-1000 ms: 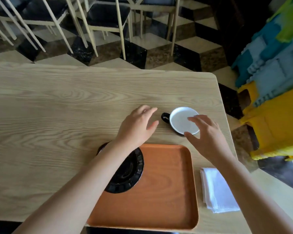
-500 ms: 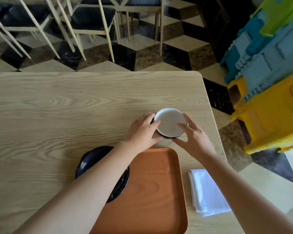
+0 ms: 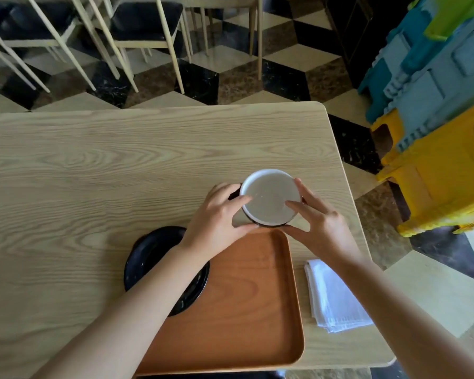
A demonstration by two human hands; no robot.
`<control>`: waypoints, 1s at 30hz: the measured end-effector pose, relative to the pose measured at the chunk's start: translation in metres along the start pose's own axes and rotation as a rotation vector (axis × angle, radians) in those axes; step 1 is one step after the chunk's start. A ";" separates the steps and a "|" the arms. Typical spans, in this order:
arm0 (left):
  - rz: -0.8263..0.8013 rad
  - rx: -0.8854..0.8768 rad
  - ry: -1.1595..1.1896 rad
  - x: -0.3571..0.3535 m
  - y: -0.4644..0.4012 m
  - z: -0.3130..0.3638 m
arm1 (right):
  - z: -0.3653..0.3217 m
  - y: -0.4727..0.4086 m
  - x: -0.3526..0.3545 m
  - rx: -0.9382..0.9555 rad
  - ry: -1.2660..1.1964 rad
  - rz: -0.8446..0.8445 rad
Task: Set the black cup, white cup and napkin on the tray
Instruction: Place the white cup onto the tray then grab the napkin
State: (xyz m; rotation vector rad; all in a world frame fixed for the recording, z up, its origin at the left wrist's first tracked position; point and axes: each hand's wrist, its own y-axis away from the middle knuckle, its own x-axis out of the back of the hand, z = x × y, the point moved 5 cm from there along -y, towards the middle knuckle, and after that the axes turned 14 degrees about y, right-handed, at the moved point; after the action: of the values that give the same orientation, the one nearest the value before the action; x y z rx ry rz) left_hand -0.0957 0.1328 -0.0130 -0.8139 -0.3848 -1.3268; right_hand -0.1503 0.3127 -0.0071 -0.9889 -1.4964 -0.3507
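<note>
The main risk I saw was the cup (image 3: 270,197) tipping or slipping as it crossed the raised rim at the tray's (image 3: 246,310) far right corner. It was pinched only at the sides near the top, so if it rode too low its base could catch that rim. I judged the grip adequate, not generous. My left hand (image 3: 216,220) and right hand (image 3: 319,222) each curled around one side of it, fingers pressed to the wall and rim, neither clenched nor loose.

The cup sat on the table just beyond that corner of the tray, near the table's right edge. It was dark outside with a white rim and pale inside, so I took it for the black cup; what looked like its handle was mostly hidden behind my left fingers. I could not tell whether it held liquid. I could not tell whether it had left the tabletop.

The napkin (image 3: 337,296), white and folded, lay on the table just beside the tray's right edge. A black plate (image 3: 148,258) overlapped the tray's left edge, under my left forearm. I saw no separate white cup.
</note>
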 end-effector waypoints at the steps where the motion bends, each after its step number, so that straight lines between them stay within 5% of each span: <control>1: 0.011 -0.012 0.009 0.003 0.007 0.004 | -0.003 0.005 0.004 0.010 -0.002 0.012; 16: -0.016 0.085 -0.032 -0.008 0.092 0.020 | -0.027 0.067 -0.006 0.106 -0.044 -0.078; 30: 0.038 0.098 -0.062 -0.018 0.088 0.013 | -0.018 0.060 -0.016 0.101 -0.013 -0.178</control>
State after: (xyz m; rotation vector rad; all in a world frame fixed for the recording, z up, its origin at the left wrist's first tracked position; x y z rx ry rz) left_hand -0.0133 0.1569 -0.0425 -0.7780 -0.4775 -1.2401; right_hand -0.0956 0.3292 -0.0379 -0.7823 -1.6025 -0.3922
